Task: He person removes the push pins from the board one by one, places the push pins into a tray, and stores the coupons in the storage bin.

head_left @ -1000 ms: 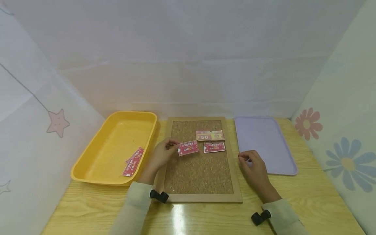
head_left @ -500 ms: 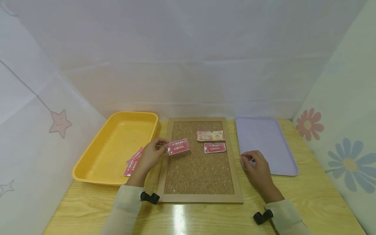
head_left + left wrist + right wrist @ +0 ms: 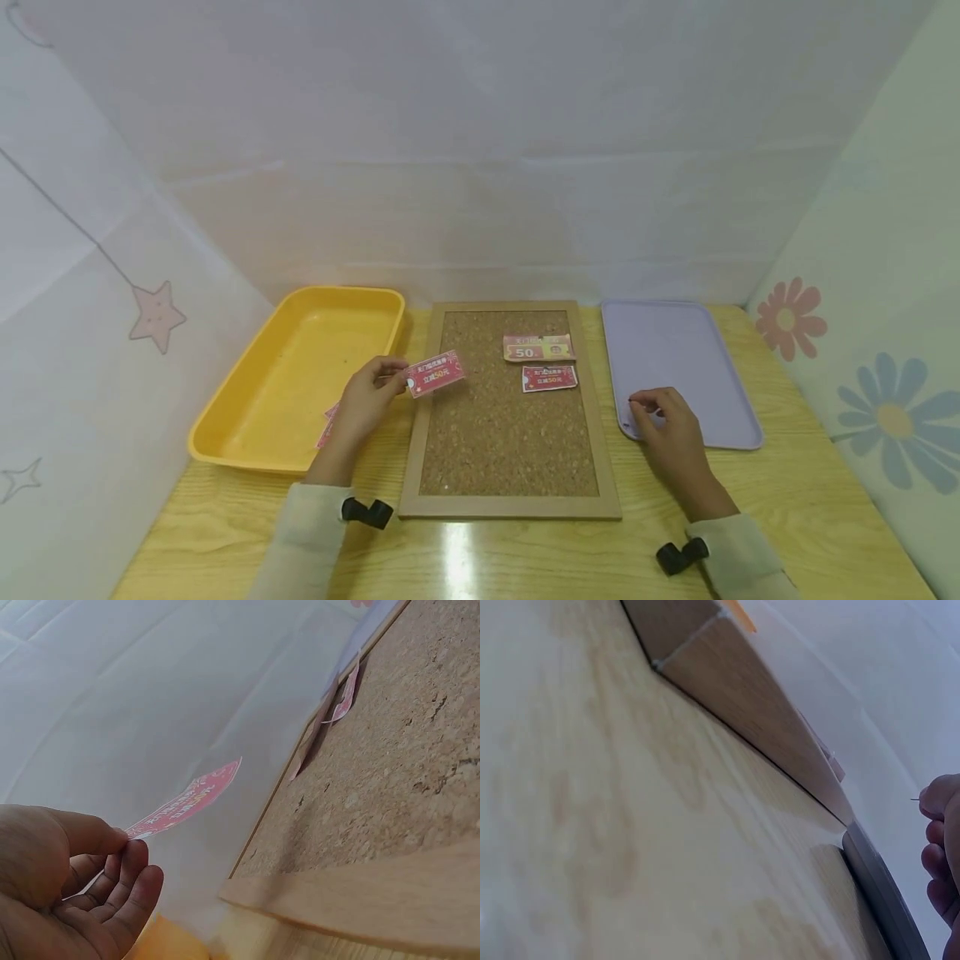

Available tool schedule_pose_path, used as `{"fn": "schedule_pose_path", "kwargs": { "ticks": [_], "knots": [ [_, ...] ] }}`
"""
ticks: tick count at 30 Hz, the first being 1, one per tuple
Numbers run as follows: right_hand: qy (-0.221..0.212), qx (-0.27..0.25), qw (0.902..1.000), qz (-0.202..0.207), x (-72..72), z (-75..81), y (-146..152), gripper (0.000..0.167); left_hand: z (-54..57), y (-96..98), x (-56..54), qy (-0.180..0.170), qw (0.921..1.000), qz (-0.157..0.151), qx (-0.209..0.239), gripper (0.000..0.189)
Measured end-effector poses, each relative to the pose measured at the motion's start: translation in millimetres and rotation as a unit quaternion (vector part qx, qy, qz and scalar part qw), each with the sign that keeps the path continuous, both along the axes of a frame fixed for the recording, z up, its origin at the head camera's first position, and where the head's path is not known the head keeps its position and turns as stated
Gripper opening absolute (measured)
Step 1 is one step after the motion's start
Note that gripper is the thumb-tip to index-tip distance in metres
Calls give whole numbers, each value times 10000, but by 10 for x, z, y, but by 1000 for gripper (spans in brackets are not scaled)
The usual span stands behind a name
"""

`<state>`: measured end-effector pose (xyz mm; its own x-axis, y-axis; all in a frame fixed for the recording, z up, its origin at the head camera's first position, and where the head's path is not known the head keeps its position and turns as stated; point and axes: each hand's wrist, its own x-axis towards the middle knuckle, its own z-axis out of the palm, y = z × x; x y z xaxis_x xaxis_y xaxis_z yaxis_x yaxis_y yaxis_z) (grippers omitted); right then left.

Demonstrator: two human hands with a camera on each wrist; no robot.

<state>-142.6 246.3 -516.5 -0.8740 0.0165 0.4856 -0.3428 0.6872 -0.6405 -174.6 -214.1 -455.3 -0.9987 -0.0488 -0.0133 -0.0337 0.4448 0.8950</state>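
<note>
My left hand (image 3: 367,400) pinches the left end of a red paper coupon (image 3: 435,374), which hangs in the air over the left side of the framed cork board (image 3: 510,442). In the left wrist view the coupon bends slightly upward. My right hand (image 3: 671,429) is above the near left corner of the lilac tray (image 3: 675,350). Between its thumb and finger it pinches a pin (image 3: 915,799); only the thin metal point shows in the right wrist view. A yellow-and-red coupon (image 3: 538,347) and a smaller red coupon (image 3: 549,379) are on the board's upper right.
A yellow bin (image 3: 300,367) stands at the left, with red coupons (image 3: 327,429) in it partly hidden by my left arm. A small dark thing (image 3: 626,426) lies at the tray's near left corner. White cloth walls (image 3: 487,217) enclose the wooden table (image 3: 540,558).
My left hand has moved left with the red coupon, away from the coupons on the board. My right hand has shifted slightly right, over the lilac tray, keeping its pinch.
</note>
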Motion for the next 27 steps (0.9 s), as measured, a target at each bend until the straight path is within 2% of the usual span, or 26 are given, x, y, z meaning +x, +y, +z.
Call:
{"fn": "schedule_pose_path", "kwargs": {
  "ticks": [5,17,24,27],
  "knots": [
    [-90,56,9999,-50,2,-1,24,7,34,-53,18,-28,9996,77,253,30],
    [-93,251,9996,-134,36,-39,69,6,56,-229,60,-141,9992,236,284,36],
    [-152,289,9993,-188,50,-70,92,7,112,-338,78,-23,9994,311,-150,36],
    [-141,276,9993,-213,53,-81,97,6,117,-398,102,-89,9992,352,-148,37]
  ]
}}
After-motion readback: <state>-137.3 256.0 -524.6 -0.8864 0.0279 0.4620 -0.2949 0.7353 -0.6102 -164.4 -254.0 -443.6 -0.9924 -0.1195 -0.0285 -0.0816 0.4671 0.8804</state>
